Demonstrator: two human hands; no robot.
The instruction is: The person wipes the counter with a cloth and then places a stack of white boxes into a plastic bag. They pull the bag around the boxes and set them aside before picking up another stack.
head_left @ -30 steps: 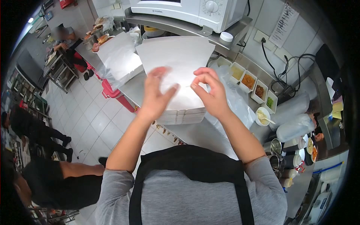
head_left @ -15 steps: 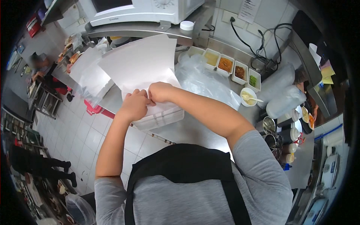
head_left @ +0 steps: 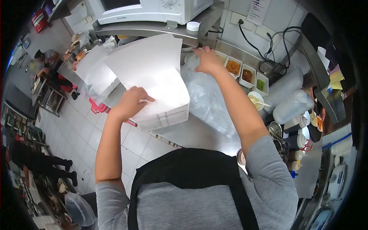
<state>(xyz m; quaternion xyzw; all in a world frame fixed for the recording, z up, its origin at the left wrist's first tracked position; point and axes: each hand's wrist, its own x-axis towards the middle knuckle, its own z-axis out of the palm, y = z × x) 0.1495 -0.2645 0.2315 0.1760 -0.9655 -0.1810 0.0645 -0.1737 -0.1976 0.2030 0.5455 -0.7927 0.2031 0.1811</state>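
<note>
My left hand (head_left: 133, 103) rests on the left edge of a thick stack of white paper sheets (head_left: 166, 92), thumb and fingers apart. Behind it, large upper sheets (head_left: 149, 57) bend upward toward the microwave shelf. Farther right, my right hand (head_left: 209, 60) reaches over the back end of a clear plastic bag (head_left: 207, 97), fingers spread, beside the row of small white tubs. It covers part of the tubs at the left end of that row. Whether its fingertips touch the bag is unclear.
Tubs of orange (head_left: 233, 67), brown (head_left: 247, 75) and green food (head_left: 260, 84) line the back wall. A white bowl (head_left: 255, 100) with a spoon is in front. A microwave (head_left: 153, 11) sits on the shelf above. Two people (head_left: 48, 57), (head_left: 38, 161) are at the left.
My right hand has left the paper stack and moved right and back to the bag and tubs. My left hand stays at the stack, its fingers now more spread.
</note>
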